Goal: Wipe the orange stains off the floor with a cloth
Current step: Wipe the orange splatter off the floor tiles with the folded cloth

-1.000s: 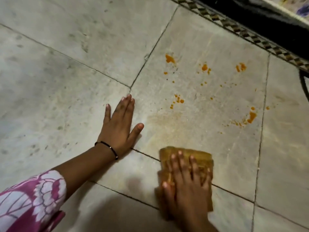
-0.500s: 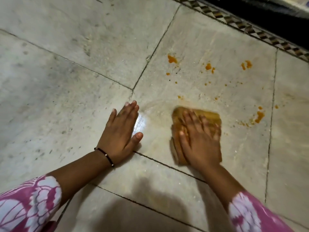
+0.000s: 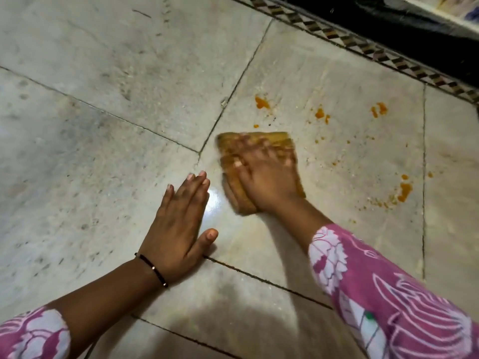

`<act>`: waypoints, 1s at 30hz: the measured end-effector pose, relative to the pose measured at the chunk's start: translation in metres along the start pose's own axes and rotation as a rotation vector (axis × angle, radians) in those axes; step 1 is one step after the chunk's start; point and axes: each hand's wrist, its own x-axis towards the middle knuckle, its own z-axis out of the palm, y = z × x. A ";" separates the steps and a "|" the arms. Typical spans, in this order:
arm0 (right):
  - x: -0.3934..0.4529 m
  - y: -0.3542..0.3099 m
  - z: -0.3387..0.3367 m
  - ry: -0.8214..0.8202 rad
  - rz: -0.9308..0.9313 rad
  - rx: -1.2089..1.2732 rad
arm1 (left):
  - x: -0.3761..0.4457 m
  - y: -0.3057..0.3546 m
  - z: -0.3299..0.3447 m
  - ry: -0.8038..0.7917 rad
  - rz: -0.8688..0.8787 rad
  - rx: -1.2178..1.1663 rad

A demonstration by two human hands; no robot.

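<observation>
Head view shows us our right hand (image 3: pixel 264 177) pressed flat on a folded cloth (image 3: pixel 255 141), fingers spread over its top; the hand is blurred, so we cannot tell whether the fingertips curl over the far edge or simply lie on it. This cloth is a thick, roughly rectangular pad, mustard-yellow and tinged orange, lying on the pale stone floor (image 3: pixel 103 73) just past the corner where four tiles meet. Our left hand (image 3: pixel 178 226) rests open, palm down on the floor just beside the cloth, fingers together and thumb out, gripping nothing; a thin black bracelet (image 3: pixel 151 268) circles its wrist. Orange stains (image 3: pixel 261 103) lie beyond the cloth: a blob near its far edge, smaller spots to the right of that, and a larger smear with specks (image 3: pixel 403 191) off to the right. Between our hands the tile looks wet and glossy. Pink floral sleeves (image 3: pixel 388 294) cover both forearms.
</observation>
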 end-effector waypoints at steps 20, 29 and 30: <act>-0.035 0.032 -0.005 0.006 0.129 0.004 | 0.002 0.003 0.002 -0.159 -0.041 0.219; -0.176 0.008 0.029 0.056 0.492 -0.058 | 0.002 0.004 0.005 -0.146 -0.059 0.228; -0.171 -0.012 0.031 0.050 0.416 -0.040 | 0.002 0.004 0.005 -0.147 -0.056 0.227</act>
